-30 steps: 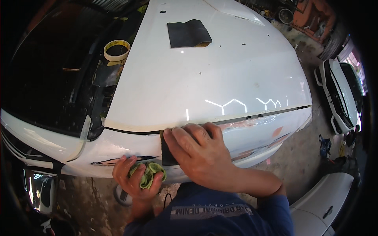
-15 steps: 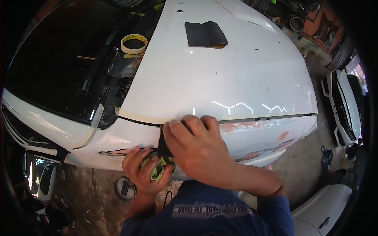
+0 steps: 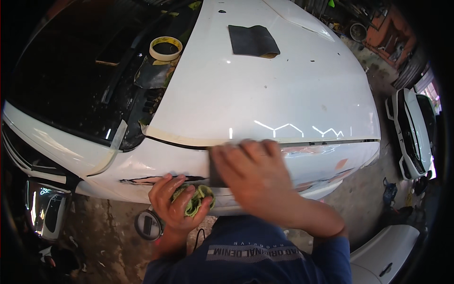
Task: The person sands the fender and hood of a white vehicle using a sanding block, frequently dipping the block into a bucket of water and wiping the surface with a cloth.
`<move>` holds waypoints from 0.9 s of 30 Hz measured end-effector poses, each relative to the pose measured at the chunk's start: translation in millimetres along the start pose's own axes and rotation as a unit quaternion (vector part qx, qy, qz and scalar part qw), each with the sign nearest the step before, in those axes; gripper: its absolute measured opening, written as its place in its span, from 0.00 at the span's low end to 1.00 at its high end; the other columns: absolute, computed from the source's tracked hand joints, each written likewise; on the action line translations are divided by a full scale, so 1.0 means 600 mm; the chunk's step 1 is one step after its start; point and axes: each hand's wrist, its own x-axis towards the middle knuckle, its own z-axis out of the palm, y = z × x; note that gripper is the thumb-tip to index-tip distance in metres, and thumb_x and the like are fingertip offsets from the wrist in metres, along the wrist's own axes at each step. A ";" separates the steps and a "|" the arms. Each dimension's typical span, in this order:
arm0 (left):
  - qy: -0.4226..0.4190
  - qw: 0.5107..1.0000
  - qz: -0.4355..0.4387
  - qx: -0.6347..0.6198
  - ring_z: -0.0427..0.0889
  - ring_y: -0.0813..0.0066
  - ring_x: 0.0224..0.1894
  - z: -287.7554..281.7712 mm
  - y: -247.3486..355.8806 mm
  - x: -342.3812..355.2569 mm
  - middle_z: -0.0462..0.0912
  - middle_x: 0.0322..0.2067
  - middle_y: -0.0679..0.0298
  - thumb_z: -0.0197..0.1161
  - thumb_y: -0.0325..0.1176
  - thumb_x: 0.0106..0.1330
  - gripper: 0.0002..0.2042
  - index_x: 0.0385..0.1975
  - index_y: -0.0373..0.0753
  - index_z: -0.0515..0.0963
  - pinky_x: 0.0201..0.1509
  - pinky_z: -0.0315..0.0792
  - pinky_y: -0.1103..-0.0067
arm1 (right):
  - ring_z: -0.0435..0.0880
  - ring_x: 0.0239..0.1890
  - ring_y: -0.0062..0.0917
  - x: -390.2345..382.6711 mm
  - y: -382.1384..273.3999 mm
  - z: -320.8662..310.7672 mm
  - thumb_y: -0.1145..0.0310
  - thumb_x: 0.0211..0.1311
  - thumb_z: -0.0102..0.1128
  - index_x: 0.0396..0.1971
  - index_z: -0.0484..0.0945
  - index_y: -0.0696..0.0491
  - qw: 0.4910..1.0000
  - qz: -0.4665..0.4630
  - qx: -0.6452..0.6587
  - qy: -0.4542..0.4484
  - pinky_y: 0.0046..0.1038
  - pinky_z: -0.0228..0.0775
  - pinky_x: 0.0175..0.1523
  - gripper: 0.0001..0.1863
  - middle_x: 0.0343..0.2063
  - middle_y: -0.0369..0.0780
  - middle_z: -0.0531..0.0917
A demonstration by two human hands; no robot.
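Observation:
My right hand [image 3: 257, 177] presses a dark sheet of sandpaper [image 3: 216, 168] flat against the white front fender [image 3: 165, 163] of a car, just below the hood seam. Its fingers are slightly blurred, and most of the sheet is hidden under the palm. Lower and to the left, my left hand [image 3: 175, 203] is closed around a crumpled green cloth [image 3: 195, 199], close to the fender's lower side. Bare, sanded patches [image 3: 307, 182] with dark and reddish edges show on the fender on both sides of my hands.
Another dark sandpaper sheet [image 3: 254, 40] lies on the white hood [image 3: 283, 90]. A masking tape roll [image 3: 165, 48] rests by the windshield base. Tape strips [image 3: 109, 150] edge the fender. A side mirror [image 3: 48, 210] stands at the left, a round can [image 3: 149, 225] below, a detached-looking white panel [image 3: 385, 251] lower right.
My right hand has slid to the right along the fender with the sandpaper. My left hand with the cloth has barely moved. The view has shifted slightly.

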 end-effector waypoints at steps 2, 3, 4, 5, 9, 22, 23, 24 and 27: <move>-0.001 1.000 -0.001 0.004 0.77 0.49 0.59 -0.005 0.000 -0.006 0.82 0.54 0.58 0.78 0.46 0.61 0.23 0.52 0.46 0.78 0.65 0.72 0.55 | 0.77 0.52 0.35 -0.031 0.019 -0.020 0.70 0.50 0.66 0.56 0.83 0.56 0.997 0.038 -0.063 -0.025 0.42 0.67 0.55 0.28 0.52 0.39 0.80; -0.004 1.000 0.004 0.003 0.77 0.47 0.59 -0.005 0.000 -0.008 0.82 0.53 0.56 0.76 0.48 0.63 0.23 0.51 0.44 0.78 0.66 0.71 0.52 | 0.77 0.52 0.35 -0.044 0.028 -0.033 0.71 0.49 0.65 0.56 0.83 0.56 0.996 0.061 -0.052 -0.033 0.44 0.66 0.56 0.28 0.53 0.39 0.80; -0.001 1.000 0.001 0.005 0.77 0.47 0.59 -0.005 -0.001 -0.010 0.82 0.53 0.56 0.76 0.48 0.63 0.23 0.51 0.44 0.78 0.66 0.71 0.52 | 0.77 0.52 0.35 -0.040 0.027 -0.028 0.71 0.49 0.65 0.56 0.83 0.56 0.996 0.057 -0.052 -0.034 0.44 0.66 0.56 0.28 0.53 0.39 0.80; -0.002 1.000 0.003 -0.001 0.77 0.47 0.59 -0.001 0.000 -0.008 0.82 0.54 0.56 0.76 0.47 0.63 0.23 0.51 0.44 0.78 0.66 0.71 0.52 | 0.77 0.52 0.35 -0.040 0.027 -0.025 0.71 0.50 0.65 0.56 0.83 0.57 0.997 0.048 -0.059 -0.033 0.45 0.66 0.56 0.28 0.53 0.39 0.80; -0.008 1.000 0.014 -0.014 0.77 0.45 0.61 0.005 -0.002 0.002 0.82 0.54 0.55 0.75 0.46 0.64 0.22 0.52 0.42 0.78 0.67 0.71 0.50 | 0.77 0.54 0.35 0.013 -0.008 -0.001 0.66 0.60 0.58 0.56 0.82 0.60 0.999 0.003 -0.036 -0.040 0.45 0.69 0.56 0.25 0.54 0.41 0.80; -0.020 1.000 0.006 0.016 0.76 0.44 0.62 -0.004 0.002 -0.010 0.82 0.56 0.53 0.69 0.39 0.68 0.17 0.51 0.39 0.77 0.68 0.70 0.48 | 0.80 0.54 0.37 -0.246 0.186 -0.098 0.75 0.46 0.71 0.55 0.85 0.52 0.975 0.180 -0.129 -0.006 0.45 0.71 0.57 0.30 0.53 0.38 0.82; -0.020 1.000 0.009 0.021 0.76 0.43 0.62 -0.001 0.003 -0.008 0.82 0.56 0.53 0.69 0.39 0.68 0.17 0.51 0.38 0.78 0.68 0.70 0.48 | 0.80 0.54 0.37 -0.250 0.187 -0.105 0.74 0.45 0.71 0.54 0.85 0.52 0.974 0.184 -0.136 -0.007 0.44 0.71 0.56 0.29 0.52 0.38 0.82; -0.020 1.000 0.010 0.015 0.76 0.43 0.62 0.001 0.003 -0.007 0.82 0.56 0.53 0.69 0.39 0.68 0.17 0.51 0.38 0.78 0.68 0.70 0.48 | 0.80 0.54 0.37 -0.243 0.180 -0.101 0.74 0.45 0.71 0.54 0.85 0.52 0.972 0.187 -0.139 -0.009 0.44 0.71 0.56 0.29 0.52 0.38 0.82; -0.015 1.000 0.024 0.002 0.76 0.43 0.63 0.007 0.001 0.002 0.82 0.56 0.52 0.69 0.38 0.68 0.17 0.51 0.38 0.78 0.69 0.70 0.48 | 0.80 0.53 0.35 -0.188 0.132 -0.061 0.72 0.47 0.70 0.51 0.85 0.52 0.982 0.146 -0.112 0.044 0.45 0.70 0.56 0.26 0.50 0.37 0.82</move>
